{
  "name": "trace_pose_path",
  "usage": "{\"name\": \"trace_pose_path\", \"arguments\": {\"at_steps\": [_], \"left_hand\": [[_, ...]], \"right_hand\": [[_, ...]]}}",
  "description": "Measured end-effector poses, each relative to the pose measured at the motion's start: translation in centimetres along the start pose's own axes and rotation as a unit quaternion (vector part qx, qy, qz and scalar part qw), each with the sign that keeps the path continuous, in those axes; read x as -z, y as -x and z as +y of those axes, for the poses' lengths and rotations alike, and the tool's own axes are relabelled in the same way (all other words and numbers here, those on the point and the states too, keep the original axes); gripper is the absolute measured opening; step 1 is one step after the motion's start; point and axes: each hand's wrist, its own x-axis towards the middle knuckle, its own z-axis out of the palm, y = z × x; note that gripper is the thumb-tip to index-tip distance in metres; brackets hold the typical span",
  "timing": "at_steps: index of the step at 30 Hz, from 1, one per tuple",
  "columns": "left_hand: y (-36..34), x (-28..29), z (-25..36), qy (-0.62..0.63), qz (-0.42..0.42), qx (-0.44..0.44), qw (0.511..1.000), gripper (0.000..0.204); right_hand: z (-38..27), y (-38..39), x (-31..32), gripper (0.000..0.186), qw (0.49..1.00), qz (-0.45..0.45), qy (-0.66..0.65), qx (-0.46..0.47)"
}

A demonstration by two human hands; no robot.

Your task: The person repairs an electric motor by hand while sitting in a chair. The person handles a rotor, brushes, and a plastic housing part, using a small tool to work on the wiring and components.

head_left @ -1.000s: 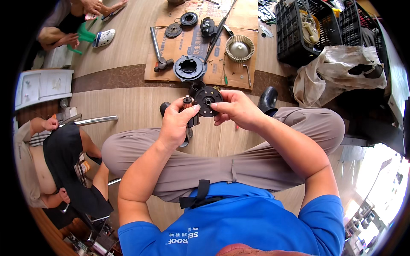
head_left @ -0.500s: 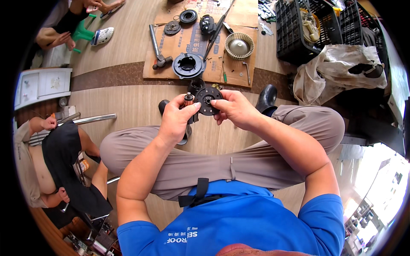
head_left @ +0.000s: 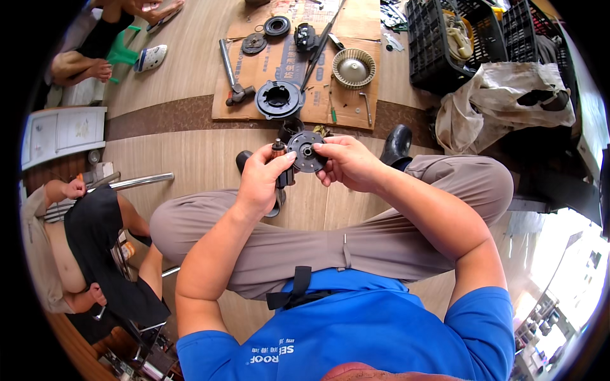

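Observation:
My left hand (head_left: 260, 178) is closed around a motor armature (head_left: 278, 148) with copper windings and a short shaft, its thumb against the rim of a black round plate (head_left: 305, 152). My right hand (head_left: 346, 162) grips that plate from the right, thumb near its central hub. Just beyond both hands, a dark cylindrical housing (head_left: 291, 128) is partly hidden. On the cardboard (head_left: 343, 108) ahead lie a ringed dark housing (head_left: 277, 99), a hammer (head_left: 240, 95), a metal blower wheel (head_left: 353, 68) and smaller black parts (head_left: 305, 37).
Black crates (head_left: 435, 54) and a draped cloth (head_left: 483, 111) stand at upper right. Another person sits at left (head_left: 95, 241), beside a white cabinet (head_left: 63, 136). A further person's legs (head_left: 76, 63), a green stool (head_left: 121, 47) and a shoe (head_left: 151, 58) are at upper left.
My hands and the held parts have shifted only slightly. The upper-left person's hand has moved down a little. Otherwise the layout is much the same.

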Motion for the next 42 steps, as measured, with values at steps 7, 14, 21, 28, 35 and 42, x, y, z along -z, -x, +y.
{"name": "trace_pose_path", "arguments": {"at_steps": [7, 14, 21, 28, 35, 42], "left_hand": [[0.3, -0.6, 0.4, -0.021, -0.018, 0.018, 0.999, 0.016], [0.3, -0.5, 0.4, -0.009, -0.024, 0.037, 0.999, 0.015], [0.4, -0.6, 0.4, -0.011, -0.04, 0.025, 0.999, 0.02], [-0.1, -0.1, 0.2, -0.015, -0.053, 0.023, 0.998, 0.019], [-0.2, -0.3, 0.1, 0.0, -0.009, 0.032, 0.999, 0.017], [-0.3, -0.1, -0.5, -0.023, -0.006, 0.027, 0.999, 0.016]], "right_hand": [[0.7, -0.3, 0.2, 0.022, 0.999, 0.013, 0.034, 0.006], [0.7, -0.1, 0.0, 0.023, 1.0, 0.011, 0.026, 0.004], [0.8, 0.0, -0.2, 0.024, 0.995, 0.019, 0.087, 0.045], [1.0, 0.2, -0.5, 0.023, 0.997, 0.04, 0.055, 0.044], [0.9, 0.1, -0.3, 0.031, 0.999, -0.012, -0.024, 0.024], [1.0, 0.0, -0.3, 0.045, 0.998, -0.025, -0.054, 0.017]]}}
